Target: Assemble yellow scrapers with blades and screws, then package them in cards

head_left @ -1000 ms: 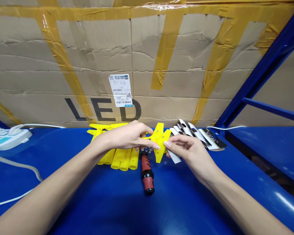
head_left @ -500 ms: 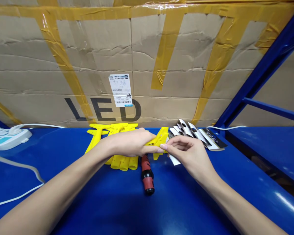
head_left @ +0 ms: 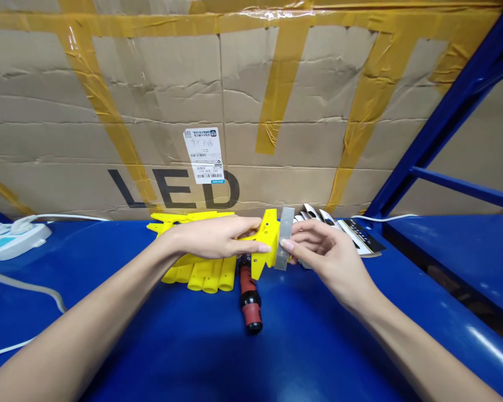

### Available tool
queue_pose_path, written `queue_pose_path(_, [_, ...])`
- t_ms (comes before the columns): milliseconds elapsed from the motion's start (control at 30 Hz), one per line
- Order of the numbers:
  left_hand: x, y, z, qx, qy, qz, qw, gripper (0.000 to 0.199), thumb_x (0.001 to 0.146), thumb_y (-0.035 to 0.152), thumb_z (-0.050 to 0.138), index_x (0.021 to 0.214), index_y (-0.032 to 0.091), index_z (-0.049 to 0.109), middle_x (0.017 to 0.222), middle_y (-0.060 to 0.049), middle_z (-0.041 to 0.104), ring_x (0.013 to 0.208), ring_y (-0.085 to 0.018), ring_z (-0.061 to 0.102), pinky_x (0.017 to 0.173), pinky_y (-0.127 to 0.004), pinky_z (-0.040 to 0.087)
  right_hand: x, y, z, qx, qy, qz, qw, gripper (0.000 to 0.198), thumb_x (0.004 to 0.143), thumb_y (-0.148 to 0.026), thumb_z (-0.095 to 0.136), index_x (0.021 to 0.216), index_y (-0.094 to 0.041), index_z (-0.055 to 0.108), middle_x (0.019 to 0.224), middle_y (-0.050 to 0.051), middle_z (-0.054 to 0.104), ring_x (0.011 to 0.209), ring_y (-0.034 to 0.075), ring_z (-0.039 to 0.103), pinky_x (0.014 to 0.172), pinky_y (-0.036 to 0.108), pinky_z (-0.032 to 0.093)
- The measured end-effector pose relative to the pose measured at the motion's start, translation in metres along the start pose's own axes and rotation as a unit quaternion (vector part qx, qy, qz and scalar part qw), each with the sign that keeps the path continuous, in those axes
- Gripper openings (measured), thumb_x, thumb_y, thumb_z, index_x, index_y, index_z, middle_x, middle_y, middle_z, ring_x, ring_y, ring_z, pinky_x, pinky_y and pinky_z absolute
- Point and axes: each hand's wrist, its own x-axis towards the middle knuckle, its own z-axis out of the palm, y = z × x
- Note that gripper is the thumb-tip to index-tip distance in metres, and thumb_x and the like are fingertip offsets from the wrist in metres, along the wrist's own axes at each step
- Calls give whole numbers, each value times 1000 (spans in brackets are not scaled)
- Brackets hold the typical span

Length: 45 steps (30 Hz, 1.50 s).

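My left hand [head_left: 224,240] is closed around a yellow plastic scraper handle [head_left: 267,237], its wide head pointing right and the thumb lying along it. Between the thumb and fingers of my right hand [head_left: 329,254] is a flat grey metal blade [head_left: 284,237], held upright beside that head. Whether blade and head touch, I cannot tell. A bit of yellow shows behind the blade at my right fingertips. Below my hands lies a red and black screwdriver [head_left: 250,304], its tip end hidden. More yellow handles [head_left: 203,276] lie side by side under and behind my left hand.
Black and white blade cards [head_left: 358,234] lie in a pile behind my right hand. A white power strip [head_left: 14,240] with cables sits at the left on the blue table [head_left: 302,346]. A large taped cardboard box [head_left: 243,95] stands behind, with a blue metal frame [head_left: 438,111] at right.
The yellow head has turned and shifted slightly left. My right thumb has left it, and the grey blade now shows in my right hand.
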Motion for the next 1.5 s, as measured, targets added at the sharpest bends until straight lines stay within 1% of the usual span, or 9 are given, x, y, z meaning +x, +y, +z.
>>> queue_pose_path(133, [1,-1,1,-55,8,21,998,31,100,45,49,110,17,59,100,-2,62,84,-15,54,71,-24,41,0,1,1,3,-20,22,1000,35,68,-33,90,86,-19,64,71,-2,70,60,11,67,62,23,56])
queue_pose_path(333, [1,-5,2,-145,-1,-7,989,37,98,52,51,108,17,58,86,2,53,71,-13,50,63,-24,42,0,0,0,-11,-18,40,999,37,64,-31,92,84,-18,63,67,-2,70,60,11,65,59,21,54])
queue_pose_path(467, [2,-1,2,-83,-2,13,996,36,99,48,50,111,16,61,92,-2,59,79,-15,54,68,-26,42,0,-1,1,-22,-21,44,999,40,64,-31,92,88,-18,63,66,0,72,60,13,67,60,23,55])
queue_pose_path(600, [4,3,3,8,1,-5,1000,39,98,53,48,97,16,63,84,-1,59,73,-15,52,64,-26,38,-1,0,2,-36,-15,33,999,39,65,-34,91,91,-17,68,75,3,75,67,16,70,64,26,58])
queue_pose_path(800, [4,8,5,14,-15,-9,1000,35,98,53,48,93,20,59,82,2,59,69,-13,50,61,-24,36,-1,-3,1,-60,-50,-9,997,31,75,-36,83,99,-18,75,97,7,79,85,20,74,83,32,60])
queue_pose_path(1033, [4,8,6,62,-33,-55,996,43,97,59,45,81,20,51,75,1,55,64,-13,49,59,-26,35,-3,0,3,-110,-36,-20,993,30,77,-41,81,92,-16,73,75,6,76,63,18,71,62,29,59])
queue_pose_path(1167, [6,6,8,75,-28,-47,996,45,97,62,42,83,20,51,77,1,54,65,-14,48,59,-26,36,-4,5,5,-189,6,-98,977,23,83,-37,75,93,-16,73,73,5,75,62,18,69,62,31,58])
queue_pose_path(1267, [7,5,9,66,-31,-37,997,44,97,60,41,86,19,52,76,1,54,66,-14,49,60,-26,36,-4,9,4,-198,19,-153,968,25,84,-29,72,106,-17,74,80,4,76,66,17,70,67,32,60])
queue_pose_path(1500, [10,3,13,27,-43,-8,999,43,97,60,45,81,20,51,76,2,56,65,-14,48,58,-26,35,-5,3,4,-165,-52,-78,982,23,86,-31,71,107,-21,75,97,7,78,82,21,74,80,36,61])
